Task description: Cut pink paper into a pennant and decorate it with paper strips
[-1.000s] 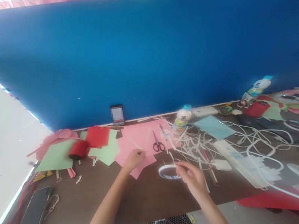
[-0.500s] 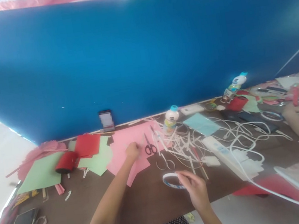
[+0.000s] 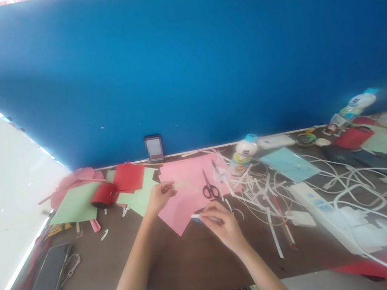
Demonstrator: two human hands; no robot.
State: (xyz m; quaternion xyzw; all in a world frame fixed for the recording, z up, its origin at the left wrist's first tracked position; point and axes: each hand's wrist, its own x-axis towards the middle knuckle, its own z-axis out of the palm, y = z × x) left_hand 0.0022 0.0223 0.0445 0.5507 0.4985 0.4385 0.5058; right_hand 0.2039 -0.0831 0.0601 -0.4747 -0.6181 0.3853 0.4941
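Observation:
My left hand (image 3: 160, 195) rests on the left part of a pink paper sheet (image 3: 189, 192), its fingers pinched on a thin pale strip (image 3: 182, 184). My right hand (image 3: 224, 226) is closed on a white tape roll with blue marks (image 3: 199, 218), held edge-on over the pink sheet's near corner. Black-handled scissors (image 3: 209, 186) lie on the pink sheet between and beyond both hands. A heap of white paper strips (image 3: 260, 193) lies just right of the scissors.
Green and red papers and a red roll (image 3: 102, 195) lie at the left. A dark phone (image 3: 43, 285) lies near the left front edge. A glue bottle (image 3: 244, 152), a blue sheet (image 3: 288, 164), a power strip (image 3: 320, 205) and white cables fill the right. A blue board stands behind.
My right hand has carried the tape roll left and away from me onto the pink sheet's edge, turning it edge-on. My left hand stays on the pink sheet, pinching the strip.

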